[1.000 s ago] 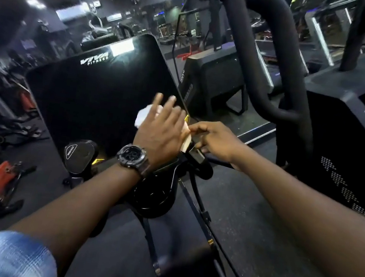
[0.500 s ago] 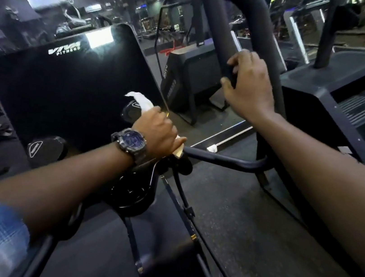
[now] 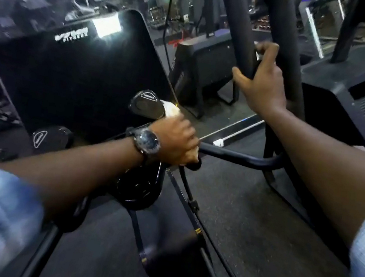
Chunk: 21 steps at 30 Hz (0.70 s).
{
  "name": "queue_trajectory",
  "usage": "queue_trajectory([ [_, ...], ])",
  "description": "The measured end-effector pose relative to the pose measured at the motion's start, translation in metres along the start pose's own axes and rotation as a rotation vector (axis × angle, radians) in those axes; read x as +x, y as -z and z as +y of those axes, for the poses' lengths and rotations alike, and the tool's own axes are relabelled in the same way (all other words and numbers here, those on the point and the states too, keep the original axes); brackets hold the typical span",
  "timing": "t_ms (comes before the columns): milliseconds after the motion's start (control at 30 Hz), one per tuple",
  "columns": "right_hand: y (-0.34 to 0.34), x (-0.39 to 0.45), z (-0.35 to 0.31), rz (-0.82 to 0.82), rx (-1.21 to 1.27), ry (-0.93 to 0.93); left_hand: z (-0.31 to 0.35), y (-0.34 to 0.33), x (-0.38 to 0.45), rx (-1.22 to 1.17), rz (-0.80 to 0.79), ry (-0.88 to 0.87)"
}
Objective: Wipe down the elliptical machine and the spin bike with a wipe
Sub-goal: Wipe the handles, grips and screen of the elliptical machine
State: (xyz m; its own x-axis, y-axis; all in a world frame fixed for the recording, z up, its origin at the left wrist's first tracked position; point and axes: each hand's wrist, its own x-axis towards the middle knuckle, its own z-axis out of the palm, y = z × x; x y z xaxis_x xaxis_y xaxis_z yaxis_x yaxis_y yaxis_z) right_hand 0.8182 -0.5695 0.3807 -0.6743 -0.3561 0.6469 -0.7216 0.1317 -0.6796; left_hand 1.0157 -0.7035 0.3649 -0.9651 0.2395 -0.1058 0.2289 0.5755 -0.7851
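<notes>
We log the left hand (image 3: 177, 141) on the spin bike handlebar (image 3: 240, 157), its grip curled over a white wipe (image 3: 169, 109) pressed to the bar's centre. The right hand (image 3: 262, 79) has its grip wrapped around the thick padded upright arm (image 3: 239, 23) nearby.

Left hand (image 3: 177, 143), dark wristwatch (image 3: 147, 142) on the wrist, presses a crumpled white wipe (image 3: 169, 108) onto the black spin-bike handlebar (image 3: 240, 157). Right hand (image 3: 262, 82) grips the thick black padded upright bar (image 3: 237, 25) of the neighbouring machine.
</notes>
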Motion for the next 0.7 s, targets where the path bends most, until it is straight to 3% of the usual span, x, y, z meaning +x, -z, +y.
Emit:
queue_trajectory([
  [100, -0.004, -0.002, 0.002, 0.014, -0.093, -0.027, -0.022, 0.013, -0.006, 0.054, 0.000, 0.153],
  [200, -0.004, 0.001, 0.003, 0.036, -0.128, -0.026, 0.001, 0.016, 0.005, 0.005, -0.049, 0.241],
  [300, -0.006, 0.003, 0.008, 0.029, -0.139, -0.024, 0.048, 0.009, 0.028, -0.058, -0.195, 0.189],
  [433, -0.006, 0.003, 0.014, 0.028, -0.127, 0.021, 0.083, 0.007, 0.047, 0.052, -0.366, 0.042],
  [700, -0.005, 0.001, 0.010, 0.040, -0.149, 0.043, 0.049, 0.012, 0.035, -0.045, -0.333, 0.147],
])
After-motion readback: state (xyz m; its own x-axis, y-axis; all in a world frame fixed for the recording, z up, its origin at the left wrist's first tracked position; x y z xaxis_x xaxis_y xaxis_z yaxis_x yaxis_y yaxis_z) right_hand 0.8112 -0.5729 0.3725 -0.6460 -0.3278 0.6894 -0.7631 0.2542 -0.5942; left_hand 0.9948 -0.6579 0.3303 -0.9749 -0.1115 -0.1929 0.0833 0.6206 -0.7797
